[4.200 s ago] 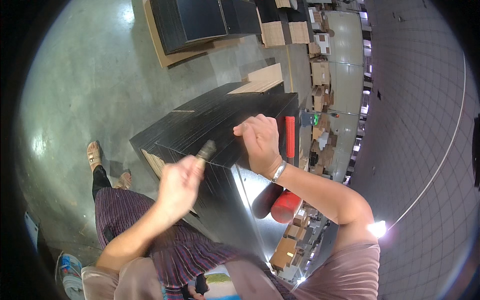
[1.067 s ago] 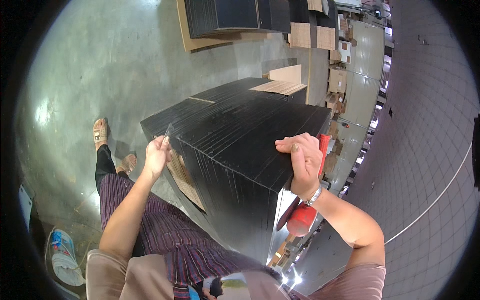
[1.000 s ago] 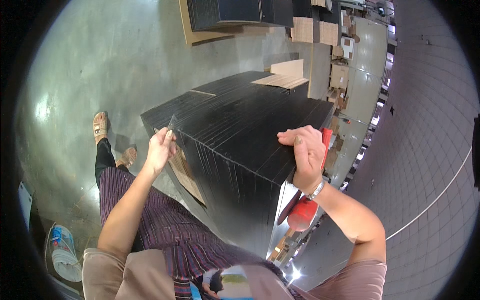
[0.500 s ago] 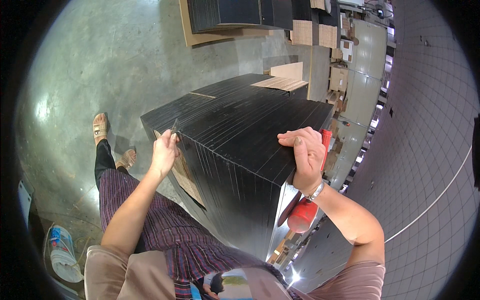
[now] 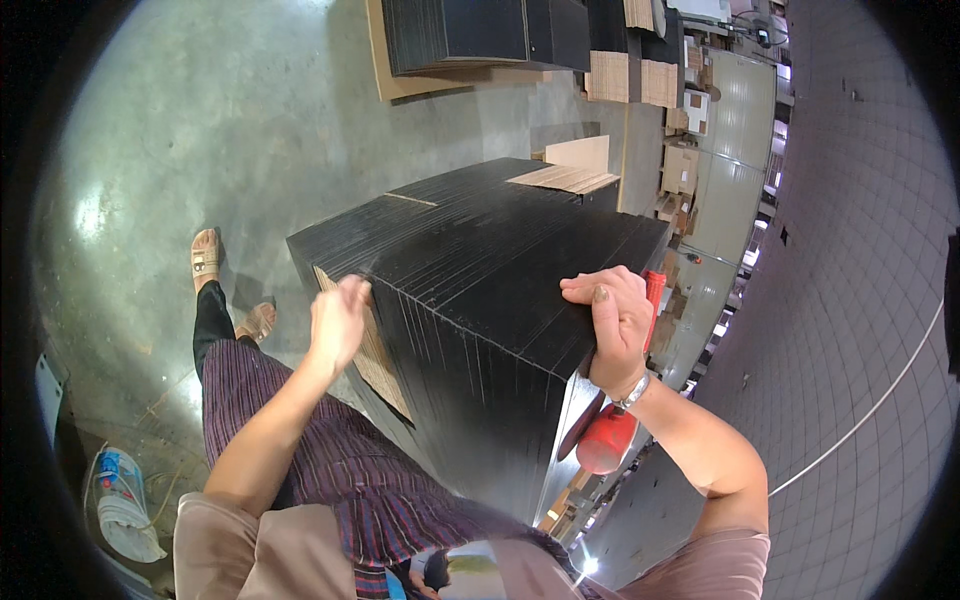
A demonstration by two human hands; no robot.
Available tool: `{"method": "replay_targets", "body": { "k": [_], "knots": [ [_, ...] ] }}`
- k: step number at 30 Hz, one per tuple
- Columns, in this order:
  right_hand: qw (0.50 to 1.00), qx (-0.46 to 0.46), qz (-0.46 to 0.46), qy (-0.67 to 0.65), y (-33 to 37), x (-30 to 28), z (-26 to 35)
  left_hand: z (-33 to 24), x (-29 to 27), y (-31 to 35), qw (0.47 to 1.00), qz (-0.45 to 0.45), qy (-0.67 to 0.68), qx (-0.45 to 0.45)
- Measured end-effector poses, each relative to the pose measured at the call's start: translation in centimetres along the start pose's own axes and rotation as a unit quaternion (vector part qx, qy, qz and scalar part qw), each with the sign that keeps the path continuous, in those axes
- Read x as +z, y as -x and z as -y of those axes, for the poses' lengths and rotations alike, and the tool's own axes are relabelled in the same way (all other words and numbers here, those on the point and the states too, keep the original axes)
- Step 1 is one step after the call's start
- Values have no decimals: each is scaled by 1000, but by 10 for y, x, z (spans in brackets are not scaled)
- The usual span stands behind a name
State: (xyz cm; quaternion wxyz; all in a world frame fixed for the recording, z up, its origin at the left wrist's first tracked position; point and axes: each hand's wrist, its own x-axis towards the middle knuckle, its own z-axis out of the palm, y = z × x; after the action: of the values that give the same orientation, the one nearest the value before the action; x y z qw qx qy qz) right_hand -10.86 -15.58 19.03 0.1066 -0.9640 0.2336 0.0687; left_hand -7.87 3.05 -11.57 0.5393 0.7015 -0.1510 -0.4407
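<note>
A large stack of black panels (image 5: 480,270) stands on edge before me, packed face to face. At its near left corner is my left hand (image 5: 338,322), closed in a fist-like pinch and slightly blurred; whatever it holds is hidden. My right hand (image 5: 618,325) lies on the right end of the stack, fingers stretched over the top edges and thumb raised. Just beside that hand, along the end face, is a red tool (image 5: 605,440) with a rounded body and a red handle, partly covered by my wrist. Bare tan board edges (image 5: 385,375) show below my left hand.
Farther off stands another black panel stack (image 5: 460,40) on a tan board. Tan sheets (image 5: 565,178) lie at the stack's far end. Cardboard boxes (image 5: 680,165) line the right. A white roll-shaped bundle (image 5: 130,515) is at lower left on the concrete floor (image 5: 240,130).
My left hand has moved slightly right and down at the corner; the thin dark piece at its fingertips no longer shows. My right hand keeps its place on the stack.
</note>
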Motion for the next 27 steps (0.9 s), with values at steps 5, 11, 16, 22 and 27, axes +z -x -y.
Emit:
{"method": "replay_targets", "body": {
  "k": [5, 11, 16, 22, 27],
  "knots": [
    [999, -25, -14, -19, -2, 1, -4, -60, -14, 25, 960, 126, 251, -3],
    [999, -31, -14, -6, 3, 0, -4, -21, -23, -2, 945, 105, 278, -140],
    [999, -35, -10, -9, -1, 0, -2, -6, 3, -8, 886, 83, 425, -164],
    [1000, -12, -1, 8, 4, -2, -5, -13, -18, -11, 931, 152, 310, -116],
    [1000, -18, -6, 7, -1, -1, -2, 31, -14, -26, 946, 115, 229, -198]
  ]
}}
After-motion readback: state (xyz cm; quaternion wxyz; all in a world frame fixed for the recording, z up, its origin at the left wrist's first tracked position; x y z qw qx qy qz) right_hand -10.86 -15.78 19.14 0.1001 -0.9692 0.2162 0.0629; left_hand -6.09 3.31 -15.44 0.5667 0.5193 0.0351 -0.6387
